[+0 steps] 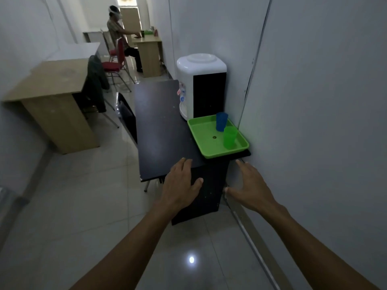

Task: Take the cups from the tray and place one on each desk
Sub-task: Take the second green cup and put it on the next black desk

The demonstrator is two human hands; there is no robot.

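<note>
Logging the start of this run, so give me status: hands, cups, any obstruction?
Left hand and right hand open, empty, short of the tray. Blue cup and green cup upright on it. Nothing in the way.

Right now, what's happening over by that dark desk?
A person is reaching with both empty, open hands, left hand and right hand, toward a green tray at the near end of the dark desk. A blue cup and a green cup stand upright on it, beside a water dispenser. Neither cup is touched.
</note>
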